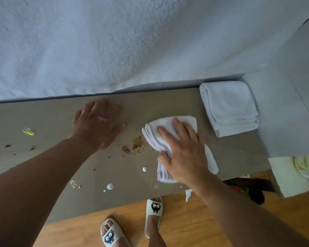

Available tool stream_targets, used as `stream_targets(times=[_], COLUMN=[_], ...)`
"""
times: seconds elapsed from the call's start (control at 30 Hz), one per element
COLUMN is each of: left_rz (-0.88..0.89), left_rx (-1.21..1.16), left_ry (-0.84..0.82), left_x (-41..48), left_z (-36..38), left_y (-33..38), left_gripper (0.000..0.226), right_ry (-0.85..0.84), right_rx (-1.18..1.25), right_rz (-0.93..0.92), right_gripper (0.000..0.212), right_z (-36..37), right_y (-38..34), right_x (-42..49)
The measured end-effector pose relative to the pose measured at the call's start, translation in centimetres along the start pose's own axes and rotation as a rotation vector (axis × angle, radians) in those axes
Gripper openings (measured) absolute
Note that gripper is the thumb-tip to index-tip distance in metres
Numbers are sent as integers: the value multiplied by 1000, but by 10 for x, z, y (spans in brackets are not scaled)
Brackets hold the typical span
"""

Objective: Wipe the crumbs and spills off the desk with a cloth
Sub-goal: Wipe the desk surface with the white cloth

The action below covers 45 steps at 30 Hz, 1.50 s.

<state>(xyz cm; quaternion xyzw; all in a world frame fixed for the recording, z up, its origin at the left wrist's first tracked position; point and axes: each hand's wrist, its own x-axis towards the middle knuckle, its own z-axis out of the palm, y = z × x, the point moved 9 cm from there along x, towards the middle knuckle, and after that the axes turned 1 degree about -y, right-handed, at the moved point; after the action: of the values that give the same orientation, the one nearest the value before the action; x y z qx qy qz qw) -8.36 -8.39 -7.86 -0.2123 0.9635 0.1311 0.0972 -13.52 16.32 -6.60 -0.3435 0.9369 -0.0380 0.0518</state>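
The right hand (184,152) has its grip spread flat, pressing the white cloth (154,135) on the counter (43,114), so it should push hard and slide toward the brown crumbs (132,147) just left of the grip, while the left hand (96,123) rests flat, holding nothing; no words can be read.

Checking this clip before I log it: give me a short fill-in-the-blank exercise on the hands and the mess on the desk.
1. The right hand presses a folded ____ cloth onto the desk.
2. The left hand lies flat on the desk and holds ____.
3. The brown crumbs lie ____ the two hands.
4. A spare folded towel lies to the ____ of the cloth.

Missing words: white; nothing; between; right.
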Motion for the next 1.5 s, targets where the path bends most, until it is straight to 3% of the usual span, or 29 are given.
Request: stream_targets(times=[0.17, 0.3, 0.6, 0.8, 0.87, 0.93, 1.03, 1.1, 1.2, 1.33, 1.5], left_rz=[9, 3, 27, 52, 104, 169, 181, 125, -41, -243, -263], left_rx=[-21, 11, 15, 11, 61, 37, -166, -244, -237, -164, -62], left_ry=[-5, -29, -80, -109, -159, -110, 169, 317, 386, 324, 271], left_x=[-1, -1, 2, 6, 7, -3, -52, -100, -173, -239, -244], left_z=[0, -2, 2, 2, 9, 6, -20, -27, -14, 13, 30], left_y=[0, 0, -2, -2, -9, -13, -23, -39, -79, -115, -121], left_gripper=[65, 69, 73, 65, 73, 82, 62, 58, 56, 61, 59], right_ry=[-34, -22, 117, 251, 278, 285, 250, 222, 173, 144, 148], right_rx=[32, 72, 42, 124, 127, 129, 130, 119, 109, 145, 150], right_rz=[188, 289, 70, 292, 352, 364, 334, 298, 187, 149, 164], right_gripper=[72, 74, 59, 51, 50, 51, 52, 53, 54, 53, 53], right_z=[-1, 2, -7, 0, 2, 5, 15, 17, 17, 16, 10], right_y=[35, 42, 50, 38, 13, -24, -70, -75, -61, -36, -11], right_x=[94, 109, -25, -63, -71, -82, -89, -90, -86, -59, 0])
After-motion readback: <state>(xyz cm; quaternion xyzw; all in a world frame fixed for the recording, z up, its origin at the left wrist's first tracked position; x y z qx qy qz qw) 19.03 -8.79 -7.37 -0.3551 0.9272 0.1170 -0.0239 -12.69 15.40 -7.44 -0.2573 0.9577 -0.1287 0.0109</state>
